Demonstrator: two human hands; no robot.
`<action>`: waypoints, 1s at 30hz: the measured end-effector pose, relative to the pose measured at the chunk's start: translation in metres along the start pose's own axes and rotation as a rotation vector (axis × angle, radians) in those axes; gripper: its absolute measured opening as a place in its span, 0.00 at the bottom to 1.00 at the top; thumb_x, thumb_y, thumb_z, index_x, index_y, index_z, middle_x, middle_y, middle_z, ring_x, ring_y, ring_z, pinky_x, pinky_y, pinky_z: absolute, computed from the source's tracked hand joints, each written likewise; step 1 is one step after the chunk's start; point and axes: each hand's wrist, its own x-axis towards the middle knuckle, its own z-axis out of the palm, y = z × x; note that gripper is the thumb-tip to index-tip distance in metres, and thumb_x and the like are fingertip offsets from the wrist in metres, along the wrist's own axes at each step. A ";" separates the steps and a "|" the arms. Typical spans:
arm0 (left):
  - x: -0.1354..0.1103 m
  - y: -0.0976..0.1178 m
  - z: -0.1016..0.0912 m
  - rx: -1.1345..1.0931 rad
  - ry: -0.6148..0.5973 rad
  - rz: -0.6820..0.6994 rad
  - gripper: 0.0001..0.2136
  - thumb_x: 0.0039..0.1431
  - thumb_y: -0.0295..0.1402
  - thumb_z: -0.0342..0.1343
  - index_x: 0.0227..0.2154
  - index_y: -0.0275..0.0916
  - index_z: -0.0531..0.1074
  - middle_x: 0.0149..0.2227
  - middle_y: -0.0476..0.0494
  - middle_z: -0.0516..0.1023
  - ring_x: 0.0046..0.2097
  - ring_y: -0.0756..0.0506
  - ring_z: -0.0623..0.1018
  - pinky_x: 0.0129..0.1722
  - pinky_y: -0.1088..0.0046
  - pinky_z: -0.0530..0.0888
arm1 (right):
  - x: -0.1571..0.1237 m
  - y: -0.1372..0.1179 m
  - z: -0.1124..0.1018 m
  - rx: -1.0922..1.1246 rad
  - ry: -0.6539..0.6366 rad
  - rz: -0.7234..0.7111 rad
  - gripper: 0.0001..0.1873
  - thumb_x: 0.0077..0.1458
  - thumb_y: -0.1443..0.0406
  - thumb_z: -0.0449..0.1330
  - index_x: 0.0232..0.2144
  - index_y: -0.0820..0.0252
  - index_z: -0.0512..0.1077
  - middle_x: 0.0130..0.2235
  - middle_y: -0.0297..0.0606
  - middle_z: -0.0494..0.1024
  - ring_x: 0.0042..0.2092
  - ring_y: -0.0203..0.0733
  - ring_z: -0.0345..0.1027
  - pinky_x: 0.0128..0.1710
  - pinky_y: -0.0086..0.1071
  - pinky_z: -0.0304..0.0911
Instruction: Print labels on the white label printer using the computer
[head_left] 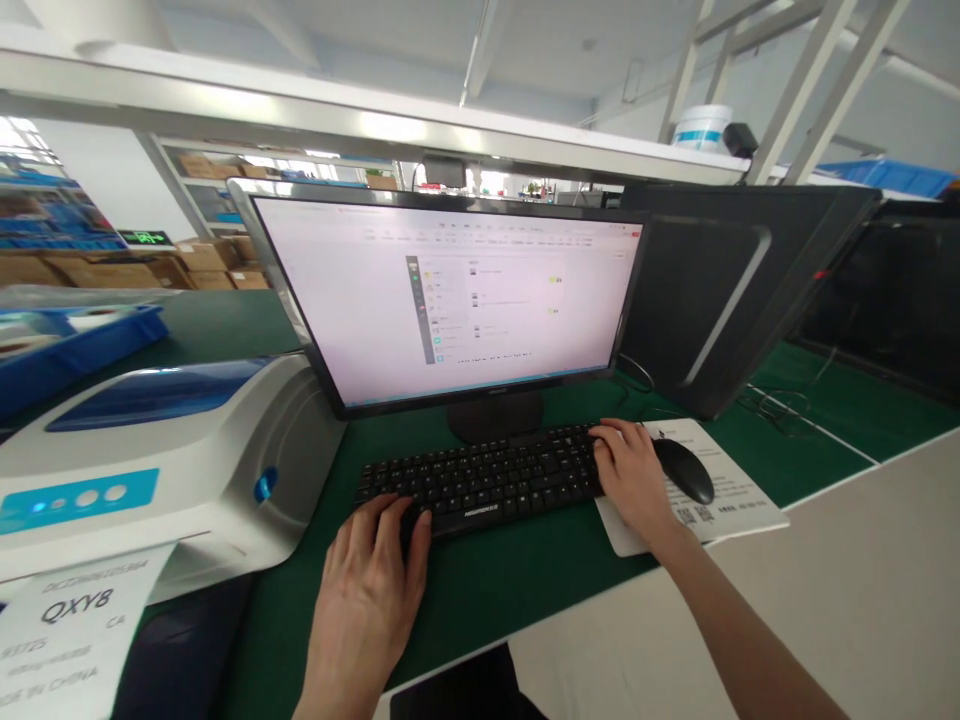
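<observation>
A black keyboard [487, 478] lies on the green desk in front of a lit monitor [360, 300]. My left hand [371, 575] rests at the keyboard's lower left corner, its fingers apart and touching the keys. Over the right end, by the number keys, lies my right hand [632, 475] with its fingers stretched out. Neither hand grips anything. Just right of my right hand, a black mouse [684, 470] sits on a printed white mouse pad [731, 490]. The screen shows a window with a list and short lines too small to read.
A white label printer [225, 480] stands at the left, a printed label [67, 640] hanging from its front. Behind it is a blue tray [97, 345] holding rolls. A black computer case [697, 290] leans at the right, with loose cables nearby. A white shelf [375, 120] crosses above the monitor.
</observation>
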 end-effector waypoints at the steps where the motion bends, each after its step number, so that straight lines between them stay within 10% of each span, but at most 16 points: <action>1: 0.000 0.000 0.000 -0.002 0.000 0.000 0.16 0.78 0.43 0.53 0.58 0.39 0.70 0.57 0.31 0.79 0.57 0.30 0.79 0.57 0.44 0.78 | -0.002 0.010 -0.004 0.003 0.008 0.005 0.17 0.77 0.64 0.50 0.54 0.58 0.78 0.60 0.48 0.75 0.61 0.59 0.67 0.65 0.61 0.68; 11: 0.000 -0.002 0.002 0.003 0.005 -0.007 0.16 0.78 0.43 0.52 0.58 0.39 0.71 0.57 0.31 0.79 0.57 0.30 0.79 0.58 0.44 0.79 | -0.012 0.024 0.004 0.061 -0.055 -0.030 0.19 0.79 0.60 0.51 0.63 0.51 0.77 0.67 0.44 0.70 0.67 0.61 0.62 0.68 0.64 0.64; 30: -0.001 -0.003 0.004 0.020 0.001 -0.019 0.16 0.78 0.44 0.52 0.57 0.40 0.71 0.56 0.31 0.79 0.58 0.30 0.79 0.59 0.44 0.78 | -0.016 0.013 -0.022 0.256 -0.002 -0.219 0.14 0.72 0.68 0.56 0.40 0.55 0.82 0.60 0.40 0.77 0.61 0.55 0.66 0.60 0.56 0.70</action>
